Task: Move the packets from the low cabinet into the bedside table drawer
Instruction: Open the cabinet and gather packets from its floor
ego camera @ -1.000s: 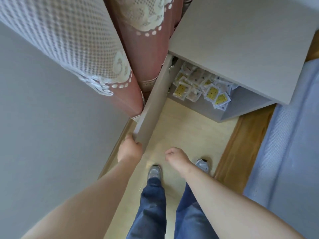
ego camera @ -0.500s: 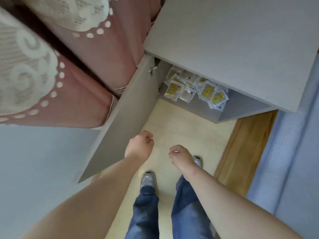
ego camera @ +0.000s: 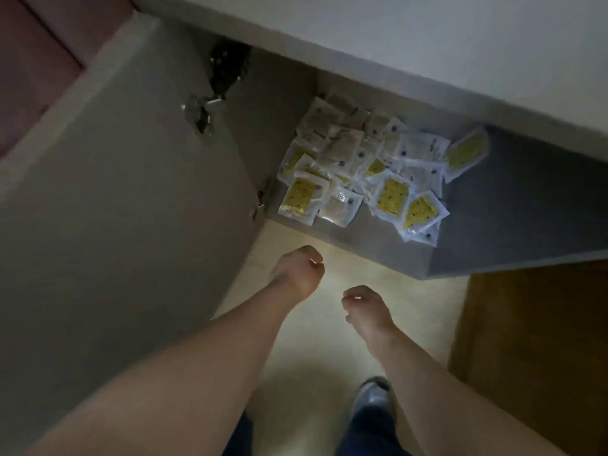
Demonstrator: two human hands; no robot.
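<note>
Left hand curled into a loose fist, empty, over the floor just right of the open door. Right hand near it, fingers hanging loosely curled, released, touching nothing. Both hands are apart from the packets, which lie heaped and overlapping on the cabinet bottom shelf, far of the hands, left part of the shelf. Packets are clear, some with yellow contents and dark dots; print too blurred to read. Hinge on the door's inner face. Shoe near, below the right arm. Brown wood panel at right. Reddish curtain far left.
</note>
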